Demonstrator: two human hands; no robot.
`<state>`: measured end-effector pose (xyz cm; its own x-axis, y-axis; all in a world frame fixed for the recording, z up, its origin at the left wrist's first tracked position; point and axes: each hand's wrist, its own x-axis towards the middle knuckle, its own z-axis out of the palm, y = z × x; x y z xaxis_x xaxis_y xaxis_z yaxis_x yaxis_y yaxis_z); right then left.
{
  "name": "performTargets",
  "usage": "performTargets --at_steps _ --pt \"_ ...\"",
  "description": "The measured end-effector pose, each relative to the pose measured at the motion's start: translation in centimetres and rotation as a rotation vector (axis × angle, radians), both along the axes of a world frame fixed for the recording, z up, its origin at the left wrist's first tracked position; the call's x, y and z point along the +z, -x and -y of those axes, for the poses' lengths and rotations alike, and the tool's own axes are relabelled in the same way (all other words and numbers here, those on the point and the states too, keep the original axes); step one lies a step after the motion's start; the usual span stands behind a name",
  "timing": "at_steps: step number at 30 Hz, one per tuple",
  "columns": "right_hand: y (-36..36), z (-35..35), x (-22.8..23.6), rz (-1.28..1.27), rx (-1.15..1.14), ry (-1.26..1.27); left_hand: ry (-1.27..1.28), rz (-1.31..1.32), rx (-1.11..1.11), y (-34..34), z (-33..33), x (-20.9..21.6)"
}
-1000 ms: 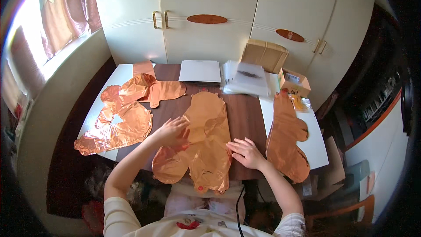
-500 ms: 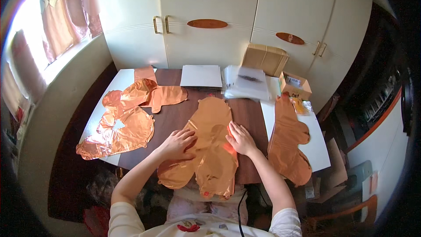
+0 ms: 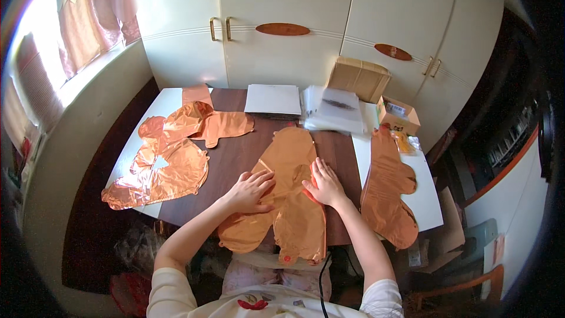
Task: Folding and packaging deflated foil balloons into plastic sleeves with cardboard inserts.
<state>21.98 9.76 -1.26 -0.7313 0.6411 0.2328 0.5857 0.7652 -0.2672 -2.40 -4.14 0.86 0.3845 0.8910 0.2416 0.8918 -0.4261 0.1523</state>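
Observation:
A flat, uninflated copper-coloured foil balloon lies in front of me, its lower lobes at the table's near edge. My left hand rests on its left part, palm down with the fingers stretched out. Along its right edge lies my right hand, also flat, fingers extended. Neither hand grips anything. To the left, crumpled copper foil balloons overlap one another. More flat copper foil lies along the right side of the table, apart from my right hand.
White paper is stacked at the table's back, beside clear plastic bags. Behind them stands a cardboard box; a small open box and a yellow packet are at the right. White cabinets close off the back.
My left hand has slid a little to the right over the foil. The middle balloon has shifted slightly right with it, while my right hand stays at its edge. The head view has tilted slightly.

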Motion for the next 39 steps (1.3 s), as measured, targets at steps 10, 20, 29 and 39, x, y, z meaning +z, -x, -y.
performTargets --at_steps 10,20,29,39 --pt "1.7 2.6 0.4 0.172 -0.049 -0.022 -0.010 -0.028 0.006 0.9 1.9 1.0" --pt "2.0 2.1 0.3 -0.001 0.007 0.068 -0.028 -0.025 -0.011 1.5 2.7 0.5" --pt "2.8 3.0 0.8 0.134 0.066 -0.021 -0.022 -0.028 0.019 1.5 2.8 0.4" --pt "3.2 3.3 1.0 0.193 0.052 -0.063 -0.016 -0.045 0.117 1.5 3.9 1.0"
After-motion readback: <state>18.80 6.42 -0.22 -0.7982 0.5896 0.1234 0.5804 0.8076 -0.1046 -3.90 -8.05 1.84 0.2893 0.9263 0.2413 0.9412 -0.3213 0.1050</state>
